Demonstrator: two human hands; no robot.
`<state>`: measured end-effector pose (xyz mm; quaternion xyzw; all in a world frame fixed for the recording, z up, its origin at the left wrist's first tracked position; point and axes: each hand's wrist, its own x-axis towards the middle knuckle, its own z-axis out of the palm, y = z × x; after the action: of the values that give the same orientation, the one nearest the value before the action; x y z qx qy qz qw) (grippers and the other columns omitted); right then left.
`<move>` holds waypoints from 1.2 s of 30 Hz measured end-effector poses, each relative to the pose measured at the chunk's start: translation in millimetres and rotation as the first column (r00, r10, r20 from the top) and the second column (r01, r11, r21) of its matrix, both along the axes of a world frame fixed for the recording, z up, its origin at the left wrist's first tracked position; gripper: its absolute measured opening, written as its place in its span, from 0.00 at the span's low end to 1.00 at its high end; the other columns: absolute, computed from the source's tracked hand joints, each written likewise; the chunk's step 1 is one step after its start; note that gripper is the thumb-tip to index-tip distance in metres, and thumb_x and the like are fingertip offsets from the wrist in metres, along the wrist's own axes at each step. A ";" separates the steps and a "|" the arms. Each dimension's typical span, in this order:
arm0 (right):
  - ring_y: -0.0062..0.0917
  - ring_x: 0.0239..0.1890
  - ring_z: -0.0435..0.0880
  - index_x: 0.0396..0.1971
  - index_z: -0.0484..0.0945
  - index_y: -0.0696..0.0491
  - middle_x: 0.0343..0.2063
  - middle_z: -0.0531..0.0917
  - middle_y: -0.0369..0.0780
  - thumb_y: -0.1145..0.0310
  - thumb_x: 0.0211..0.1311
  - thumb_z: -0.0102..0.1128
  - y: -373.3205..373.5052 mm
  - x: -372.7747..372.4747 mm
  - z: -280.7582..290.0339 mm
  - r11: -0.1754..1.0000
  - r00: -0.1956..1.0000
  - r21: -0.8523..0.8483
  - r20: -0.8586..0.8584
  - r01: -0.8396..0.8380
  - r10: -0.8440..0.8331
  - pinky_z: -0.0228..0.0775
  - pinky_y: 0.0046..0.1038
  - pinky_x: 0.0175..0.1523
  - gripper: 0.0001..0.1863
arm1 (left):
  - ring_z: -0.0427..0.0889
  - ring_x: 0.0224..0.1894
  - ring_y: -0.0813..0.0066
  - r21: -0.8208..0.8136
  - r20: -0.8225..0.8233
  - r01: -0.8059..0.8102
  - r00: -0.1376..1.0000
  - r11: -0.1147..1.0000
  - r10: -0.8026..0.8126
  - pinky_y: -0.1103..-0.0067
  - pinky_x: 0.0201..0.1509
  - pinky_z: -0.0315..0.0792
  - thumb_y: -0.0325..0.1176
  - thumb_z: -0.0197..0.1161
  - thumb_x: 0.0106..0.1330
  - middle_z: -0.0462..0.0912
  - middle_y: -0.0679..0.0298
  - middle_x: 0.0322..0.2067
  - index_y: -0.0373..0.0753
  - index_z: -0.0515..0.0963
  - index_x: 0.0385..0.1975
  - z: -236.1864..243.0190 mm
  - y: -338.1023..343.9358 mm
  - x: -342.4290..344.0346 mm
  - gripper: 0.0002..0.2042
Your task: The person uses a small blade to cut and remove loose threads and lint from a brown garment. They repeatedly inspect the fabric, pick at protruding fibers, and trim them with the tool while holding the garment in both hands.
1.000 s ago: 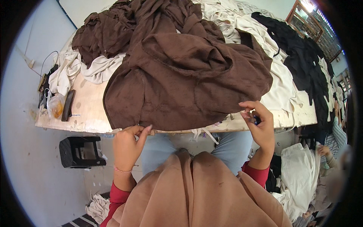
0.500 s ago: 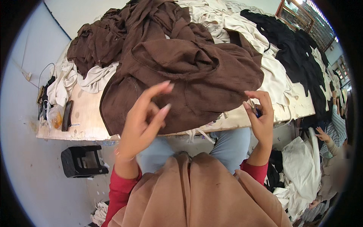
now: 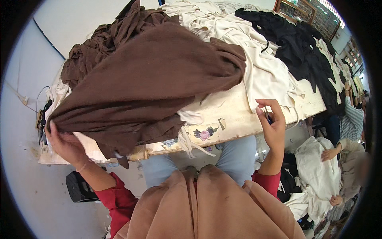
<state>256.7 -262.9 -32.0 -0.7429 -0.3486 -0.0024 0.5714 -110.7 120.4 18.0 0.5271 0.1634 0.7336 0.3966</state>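
A brown cloth garment point(image 3: 159, 67) is spread and drawn toward the left across the wooden table. My left hand point(image 3: 67, 147) grips its left end near the table's front left corner, thumb over the fabric. The cloth rises in a slope from the hand, with long folds along its lower side. Off to the right, past the table's front edge, my right hand point(image 3: 273, 121) is closed round a small metal tool with a dark blue part point(image 3: 270, 118); most of it is hidden by the fingers. That hand is apart from the brown cloth.
Behind lie a crumpled brown pile point(image 3: 101, 44), cream cloth point(image 3: 262, 71) and black cloth point(image 3: 298, 47). White strips point(image 3: 185, 141) hang over the table's edge point(image 3: 234, 119). A black stool point(image 3: 79, 187) stands below left. At right, another person's hands point(image 3: 331, 153) handle white cloth point(image 3: 316, 171).
My left hand has gone from open above the garment to gripping its edge, pulling it left. The garment has turned and stretched out, baring the table's front. My right hand has barely moved.
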 end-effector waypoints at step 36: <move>0.35 0.38 0.87 0.40 0.79 0.55 0.34 0.86 0.43 0.77 0.53 0.62 1.4 -42.7 40.4 0.278 0.581 -0.625 -0.351 -0.729 0.735 0.76 0.36 0.41 0.13 | 0.75 0.43 0.66 -0.070 -0.736 -0.589 0.575 0.805 0.357 0.72 0.50 0.70 0.39 0.67 0.68 0.79 0.56 0.41 0.27 0.77 0.44 -92.2 124.6 -127.8 0.18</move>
<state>214.1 -261.5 8.4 -0.6565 -0.6217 0.3928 0.1677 -238.5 245.0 -74.2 0.6283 0.5474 0.5263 0.1691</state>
